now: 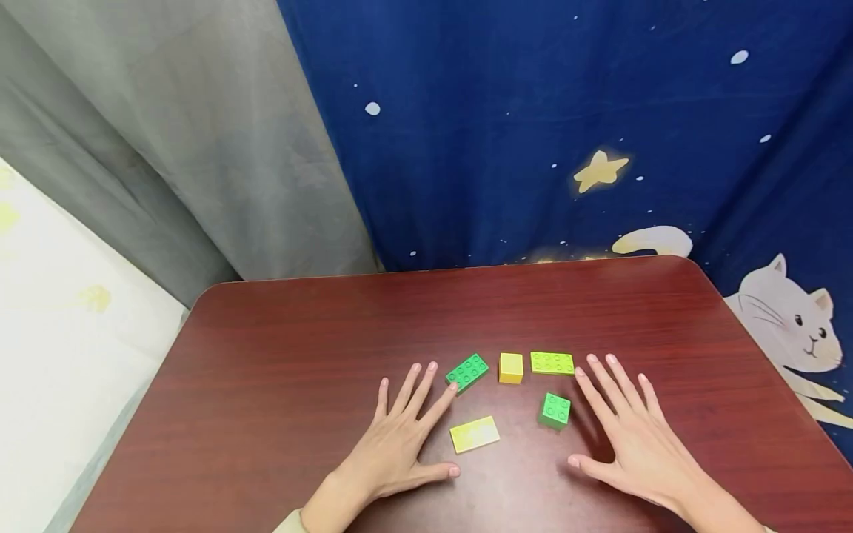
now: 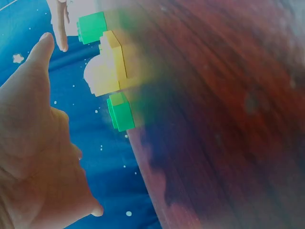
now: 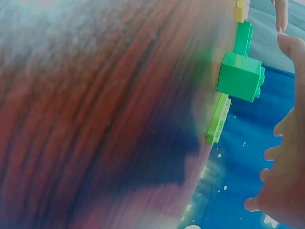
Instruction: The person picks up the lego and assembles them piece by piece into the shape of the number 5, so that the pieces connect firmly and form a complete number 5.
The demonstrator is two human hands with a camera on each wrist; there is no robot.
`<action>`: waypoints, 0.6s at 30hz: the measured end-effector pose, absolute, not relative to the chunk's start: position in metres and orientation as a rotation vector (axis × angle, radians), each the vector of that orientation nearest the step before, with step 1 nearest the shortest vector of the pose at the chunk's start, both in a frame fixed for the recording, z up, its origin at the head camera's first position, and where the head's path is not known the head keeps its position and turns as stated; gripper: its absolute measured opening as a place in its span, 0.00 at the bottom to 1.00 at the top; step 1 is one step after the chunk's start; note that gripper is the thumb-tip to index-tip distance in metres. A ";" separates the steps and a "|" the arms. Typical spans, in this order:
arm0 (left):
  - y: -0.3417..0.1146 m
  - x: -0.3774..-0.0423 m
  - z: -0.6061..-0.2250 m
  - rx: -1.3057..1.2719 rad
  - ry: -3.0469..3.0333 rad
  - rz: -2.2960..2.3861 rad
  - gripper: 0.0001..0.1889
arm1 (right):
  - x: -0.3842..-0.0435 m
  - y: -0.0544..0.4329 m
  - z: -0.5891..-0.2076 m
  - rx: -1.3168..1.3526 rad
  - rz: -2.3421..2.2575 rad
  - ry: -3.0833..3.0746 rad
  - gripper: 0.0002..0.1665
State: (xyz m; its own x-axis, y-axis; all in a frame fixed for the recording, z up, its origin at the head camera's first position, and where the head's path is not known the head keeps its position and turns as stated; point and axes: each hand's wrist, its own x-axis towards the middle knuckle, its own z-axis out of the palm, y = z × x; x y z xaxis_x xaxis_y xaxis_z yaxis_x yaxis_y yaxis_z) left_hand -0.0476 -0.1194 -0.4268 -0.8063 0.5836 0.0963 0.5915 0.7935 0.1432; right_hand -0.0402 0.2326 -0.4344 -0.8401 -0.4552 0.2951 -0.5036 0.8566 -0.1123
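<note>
While both hands hover over the table, their fingers are straight and spread wide. From where I stand, the left hand has its index fingertip over the near end of the green brick; I can't tell whether they touch. The right hand has its index fingertip just beside the lime brick, with the green cube left of that finger. Near the left thumb lies the yellow brick. Towards the table's far edge, the yellow cube sits between the green and lime bricks. Beyond that edge hang a grey curtain and a blue one, a printed cat showing past the far right corner.
</note>
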 end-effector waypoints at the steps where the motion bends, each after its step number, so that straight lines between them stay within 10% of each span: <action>1: -0.119 -0.047 -0.427 -0.962 -2.928 -0.258 0.52 | -0.041 0.232 -0.435 0.730 0.282 -2.776 0.63; 18: -0.116 -0.044 -0.435 -1.026 -2.857 -0.316 0.42 | -0.044 0.227 -0.434 0.672 0.450 -2.845 0.58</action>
